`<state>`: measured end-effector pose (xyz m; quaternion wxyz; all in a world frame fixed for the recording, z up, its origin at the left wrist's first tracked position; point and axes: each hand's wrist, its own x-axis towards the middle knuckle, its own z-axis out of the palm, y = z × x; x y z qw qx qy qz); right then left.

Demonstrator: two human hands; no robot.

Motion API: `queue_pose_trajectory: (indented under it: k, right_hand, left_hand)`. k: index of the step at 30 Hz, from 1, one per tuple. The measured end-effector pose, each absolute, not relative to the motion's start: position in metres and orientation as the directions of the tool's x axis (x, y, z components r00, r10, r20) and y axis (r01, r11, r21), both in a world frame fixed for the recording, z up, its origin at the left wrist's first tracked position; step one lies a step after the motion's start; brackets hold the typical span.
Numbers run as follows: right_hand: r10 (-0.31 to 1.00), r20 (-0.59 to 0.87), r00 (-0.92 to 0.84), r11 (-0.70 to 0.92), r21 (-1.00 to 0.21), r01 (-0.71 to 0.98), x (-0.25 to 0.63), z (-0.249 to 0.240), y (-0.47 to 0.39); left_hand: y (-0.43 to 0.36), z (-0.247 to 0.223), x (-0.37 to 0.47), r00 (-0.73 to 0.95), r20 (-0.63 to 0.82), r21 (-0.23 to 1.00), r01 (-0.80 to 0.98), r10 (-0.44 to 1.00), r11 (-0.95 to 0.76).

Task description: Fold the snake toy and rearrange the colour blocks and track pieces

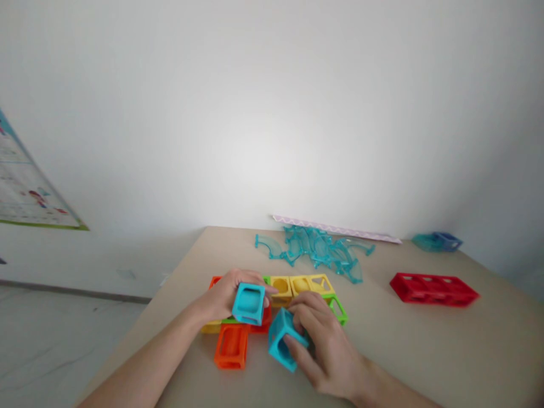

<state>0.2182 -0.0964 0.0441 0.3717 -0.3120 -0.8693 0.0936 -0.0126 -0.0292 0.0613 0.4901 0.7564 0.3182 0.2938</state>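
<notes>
My left hand (227,293) is closed round a light blue cube block (249,304), whose hollow face is toward me. To its right, my right hand (317,340) grips a second light blue cube (284,337) between thumb and fingers, tilted and apart from the first. Below and behind both hands lie joined blocks: yellow ones (301,285) at the back, a green one (337,309) at the right, and an orange one (232,345) at the front left. My hands hide part of this group.
Translucent teal curved pieces (318,248) lie heaped at the back of the table (382,351), before a pale patterned strip (340,230). A red block row (434,289) lies right. Behind it are a dark blue block (448,242) and teal pieces (426,242). A wall stands behind.
</notes>
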Motion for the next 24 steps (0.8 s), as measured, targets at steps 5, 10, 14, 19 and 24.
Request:
queue_pose_trajectory:
  k: [5, 10, 14, 19, 24]
  right_hand:
    - [0.582, 0.623, -0.523, 0.812, -0.407, 0.419, 0.223, 0.044, -0.096]
    - [0.613, 0.654, -0.444, 0.777, -0.395, 0.491, 0.218, 0.045, -0.098]
    - [0.621, 0.705, -0.343, 0.734, -0.370, 0.570, 0.211, 0.047, -0.097]
    - [0.607, 0.732, -0.311, 0.712, -0.325, 0.623, 0.208, 0.045, -0.095]
    - [0.642, 0.696, -0.320, 0.691, -0.345, 0.635, 0.210, 0.041, -0.092]
  left_hand:
    - [-0.032, 0.062, -0.014, 0.612, 0.033, 0.962, 0.194, 0.790, -0.191]
    - [-0.030, 0.060, -0.016, 0.654, 0.084, 0.956, 0.160, 0.751, -0.246]
    - [-0.031, 0.064, -0.015, 0.679, 0.148, 0.897, 0.214, 0.719, -0.387]
    - [-0.035, 0.073, -0.010, 0.677, 0.137, 0.861, 0.279, 0.723, -0.425]
    - [-0.033, 0.072, -0.011, 0.698, 0.160, 0.857, 0.252, 0.698, -0.449]
